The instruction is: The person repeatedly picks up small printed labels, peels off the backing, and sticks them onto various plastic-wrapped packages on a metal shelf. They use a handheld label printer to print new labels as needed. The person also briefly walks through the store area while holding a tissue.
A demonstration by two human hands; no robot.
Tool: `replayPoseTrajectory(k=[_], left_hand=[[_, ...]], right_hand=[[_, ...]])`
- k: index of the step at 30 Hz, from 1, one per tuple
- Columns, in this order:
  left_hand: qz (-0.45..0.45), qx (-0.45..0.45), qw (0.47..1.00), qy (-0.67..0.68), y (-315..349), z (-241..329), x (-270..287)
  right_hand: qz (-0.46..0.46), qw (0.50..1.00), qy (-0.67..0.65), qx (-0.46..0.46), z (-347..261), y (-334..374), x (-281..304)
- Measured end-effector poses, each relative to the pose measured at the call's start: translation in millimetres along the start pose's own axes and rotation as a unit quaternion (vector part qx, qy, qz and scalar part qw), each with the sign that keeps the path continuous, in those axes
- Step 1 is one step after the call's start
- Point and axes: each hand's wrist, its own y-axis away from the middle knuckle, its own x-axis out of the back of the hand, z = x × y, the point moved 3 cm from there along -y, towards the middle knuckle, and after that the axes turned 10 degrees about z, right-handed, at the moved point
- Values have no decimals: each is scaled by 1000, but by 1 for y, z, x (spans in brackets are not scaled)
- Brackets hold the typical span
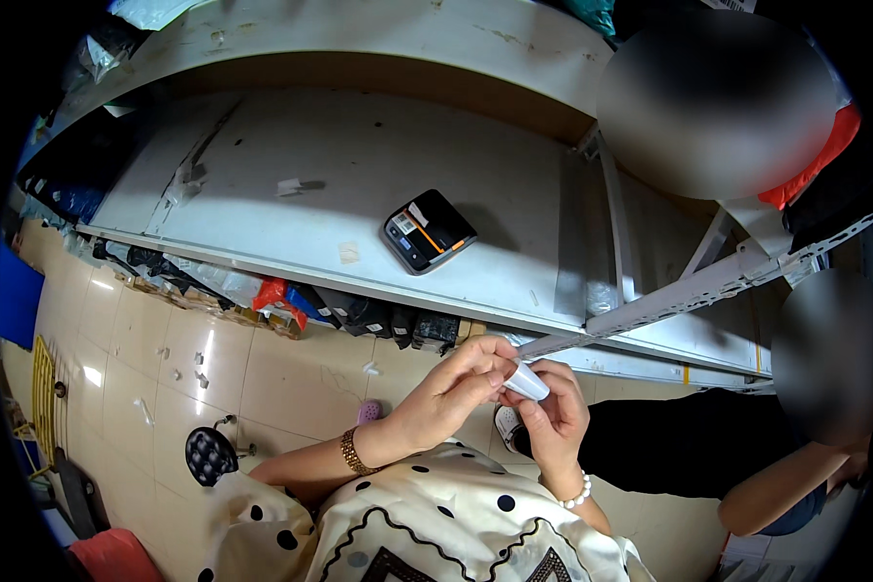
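Observation:
My left hand (466,381) and my right hand (559,417) meet in front of my body, at the shelf's near edge. Between them they hold a small white roll of paper (527,381), its smooth outer side showing. The left fingers pinch its left end, while the right thumb and fingers close around its right side. Beyond my hands, a black portable label printer (433,235) with orange trim lies on the white shelf (301,228). A piece of white paper sticks up from the printer's top.
An upright metal post (669,291) rises just right of my hands. Bagged packages (349,308) fill the level under the shelf. On the tiled floor are a black stool (210,456) and scraps. Another person (640,451) in dark trousers is close at my right.

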Motion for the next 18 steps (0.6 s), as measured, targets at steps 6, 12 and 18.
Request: replayPoseTrajectory(k=[6,12,18], left_hand=[[19,-29,997,-67,0,3,-1],[54,-9,980,-192,-7,0,2],[109,-39,980,-163,-3,12,-3]], right_hand=[[32,998,-23,-41,-3,-3,2],[56,994,-59,-67,-16,-16,-3],[50,994,-34,-92,-23,-17,-4]])
